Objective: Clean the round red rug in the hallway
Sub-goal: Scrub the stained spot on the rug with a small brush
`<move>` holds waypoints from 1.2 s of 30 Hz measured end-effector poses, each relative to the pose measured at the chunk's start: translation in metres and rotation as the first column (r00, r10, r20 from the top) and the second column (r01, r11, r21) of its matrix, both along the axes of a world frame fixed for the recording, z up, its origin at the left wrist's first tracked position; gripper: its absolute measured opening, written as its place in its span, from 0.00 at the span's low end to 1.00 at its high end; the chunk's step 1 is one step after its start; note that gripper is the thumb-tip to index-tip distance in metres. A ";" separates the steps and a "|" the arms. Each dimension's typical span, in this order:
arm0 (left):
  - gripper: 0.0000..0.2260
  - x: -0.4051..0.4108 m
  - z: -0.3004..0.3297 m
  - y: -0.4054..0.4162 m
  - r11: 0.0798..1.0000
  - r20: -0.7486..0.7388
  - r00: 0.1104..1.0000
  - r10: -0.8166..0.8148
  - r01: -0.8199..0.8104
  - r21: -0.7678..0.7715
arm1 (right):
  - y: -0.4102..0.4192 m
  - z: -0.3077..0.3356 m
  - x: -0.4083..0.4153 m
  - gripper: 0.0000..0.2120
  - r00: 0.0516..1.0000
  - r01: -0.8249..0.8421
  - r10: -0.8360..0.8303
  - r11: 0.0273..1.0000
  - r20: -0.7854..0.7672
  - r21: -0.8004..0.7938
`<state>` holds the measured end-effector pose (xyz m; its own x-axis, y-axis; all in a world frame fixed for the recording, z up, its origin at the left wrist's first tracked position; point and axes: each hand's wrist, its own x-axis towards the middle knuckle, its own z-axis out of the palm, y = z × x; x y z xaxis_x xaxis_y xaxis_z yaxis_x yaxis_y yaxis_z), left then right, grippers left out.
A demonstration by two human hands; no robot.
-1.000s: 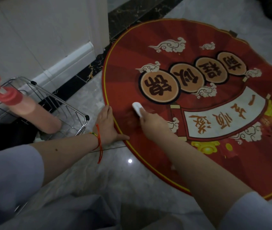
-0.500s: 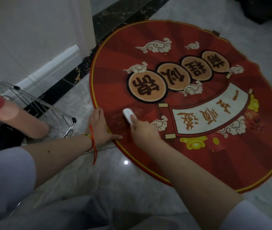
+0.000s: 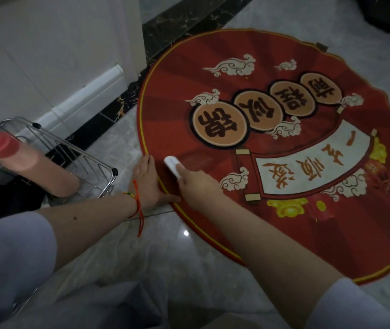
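The round red rug (image 3: pixel 248 67) with a yellow border, cloud patterns and a white scroll lies flat on the grey marble floor. My left hand (image 3: pixel 145 184) presses flat on the rug's left edge, fingers straight, thumb stretched along the border. My right hand (image 3: pixel 195 184) grips a small white brush (image 3: pixel 171 162) and holds it against the rug just inside that edge. Only the brush's white tip shows beyond my fingers.
A wire basket (image 3: pixel 89 160) stands on the floor at the left, with a pink pump bottle (image 3: pixel 22 157) lying tilted in it. A white wall with skirting (image 3: pixel 82 96) and a black marble strip (image 3: pixel 177 22) run behind. A dark object (image 3: pixel 388 13) sits at top right.
The white brush has shifted slightly left toward the rug's edge, closer to my left hand. The camera view has swung a little; my left hand stays pressed in place.
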<state>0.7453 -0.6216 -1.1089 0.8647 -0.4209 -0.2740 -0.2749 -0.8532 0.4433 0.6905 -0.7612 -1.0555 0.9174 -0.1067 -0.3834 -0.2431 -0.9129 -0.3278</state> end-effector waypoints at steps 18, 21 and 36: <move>0.64 0.001 0.000 0.007 0.999 0.021 1.000 -0.006 0.007 -0.033 | 0.016 -0.001 0.000 0.23 0.998 0.061 -0.061 0.998 -0.002 -0.013; 0.63 0.002 -0.001 0.007 0.999 0.031 1.000 -0.004 0.006 -0.040 | 0.020 -0.004 -0.003 0.22 1.000 -0.003 0.003 1.000 0.004 0.025; 0.64 0.002 -0.005 0.007 0.999 -0.010 1.000 0.025 -0.026 -0.027 | -0.030 0.012 -0.014 0.22 0.995 0.098 -0.099 0.993 -0.019 -0.063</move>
<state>0.7474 -0.6146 -1.1139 0.8728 -0.4061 -0.2709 -0.2488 -0.8475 0.4689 0.6762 -0.7913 -1.0432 0.8927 -0.2200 -0.3932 -0.3392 -0.9026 -0.2650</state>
